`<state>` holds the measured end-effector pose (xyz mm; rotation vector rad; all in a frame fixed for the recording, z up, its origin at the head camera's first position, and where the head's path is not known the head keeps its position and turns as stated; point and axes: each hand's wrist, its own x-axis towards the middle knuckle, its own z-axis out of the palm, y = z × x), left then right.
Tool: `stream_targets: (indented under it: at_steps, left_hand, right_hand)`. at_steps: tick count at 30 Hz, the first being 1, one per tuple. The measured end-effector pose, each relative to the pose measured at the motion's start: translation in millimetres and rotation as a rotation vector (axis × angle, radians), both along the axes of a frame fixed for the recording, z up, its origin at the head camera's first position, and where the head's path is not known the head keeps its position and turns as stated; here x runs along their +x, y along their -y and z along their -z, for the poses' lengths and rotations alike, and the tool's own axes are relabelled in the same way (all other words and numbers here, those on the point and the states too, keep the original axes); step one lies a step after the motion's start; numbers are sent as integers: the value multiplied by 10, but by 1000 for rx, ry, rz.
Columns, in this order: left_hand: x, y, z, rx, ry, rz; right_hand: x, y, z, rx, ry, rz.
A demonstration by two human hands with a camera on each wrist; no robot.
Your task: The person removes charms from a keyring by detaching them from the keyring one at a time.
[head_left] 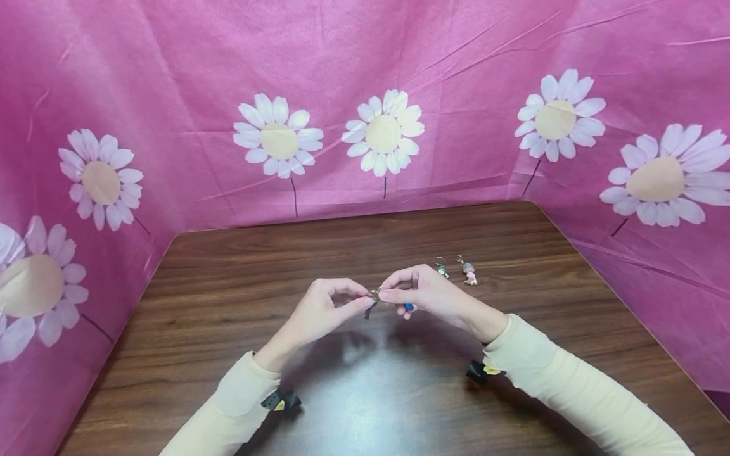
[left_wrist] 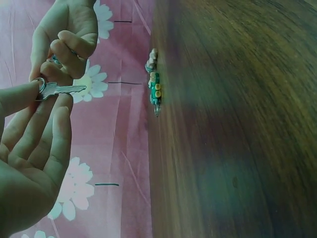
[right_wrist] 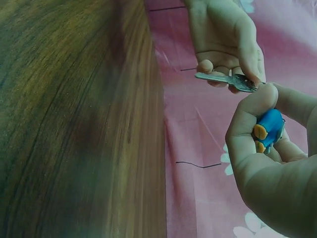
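Observation:
Above the table, my left hand (head_left: pixel 322 310) pinches a silver key (left_wrist: pixel 65 89) by its head, between thumb and fingers. Its toothed blade sticks out past the fingertips. Facing it, my right hand (head_left: pixel 436 297) pinches the small metal ring (left_wrist: pixel 42 83) at the key's head. A blue charm with yellow-orange feet (right_wrist: pixel 270 128) sits inside the curled fingers of the right hand. Both sets of fingertips nearly meet. The fingers partly cover the ring, so I cannot tell whether the key is fully on it.
Two figure keychains lie beyond my right hand: a green one (head_left: pixel 441 270) and a pinkish one with a grey top (head_left: pixel 469 273). The brown wooden table (head_left: pixel 239 266) is bordered by a pink cloth (head_left: pixel 456 158) printed with daisies. Both sleeves carry dark wrist devices.

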<state>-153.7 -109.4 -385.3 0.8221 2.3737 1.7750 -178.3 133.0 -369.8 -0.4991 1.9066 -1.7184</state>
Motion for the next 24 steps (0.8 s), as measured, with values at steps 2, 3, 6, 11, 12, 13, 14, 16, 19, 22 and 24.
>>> stream_targets:
  at_steps: [2, 3, 6, 11, 12, 13, 14, 16, 19, 22, 24]
  left_hand:
    - [4, -5, -14, 6, -3, -9]
    - [7, -6, -18, 8, -3, -14]
    - [14, -11, -29, 17, -8, -25]
    - [9, -17, -18, 26, -33, -53]
    - [9, -18, -15, 27, -39, -58]
    - [10, -19, -15, 27, -45, -62]
    - [11, -20, -16, 27, -49, -66]
    - [13, -21, -15, 24, -58, -73]
    - [13, -23, -13, 15, -70, -76]
    - [8, -25, -5, 2, -83, -74]
    - [4, -25, 2, -8, -88, -71]
  right_hand:
    - [1, 0, 2, 2, 6, 2]
    - [0, -1, 7, 3, 8, 3]
    - [-6, -4, 21, 3, 16, 7]
    - [-14, -8, 38, 12, 18, 2]
    - [-13, -9, 37, 14, 19, 2]
    - [-12, -10, 35, 15, 19, 2]
    - [-10, -10, 33, 18, 21, 3]
    - [-6, -9, 28, 23, 22, 3]
    - [0, -6, 23, 36, 15, -3]
    - [6, -6, 17, 51, 4, -9]
    - [9, -6, 11, 60, -2, -13]
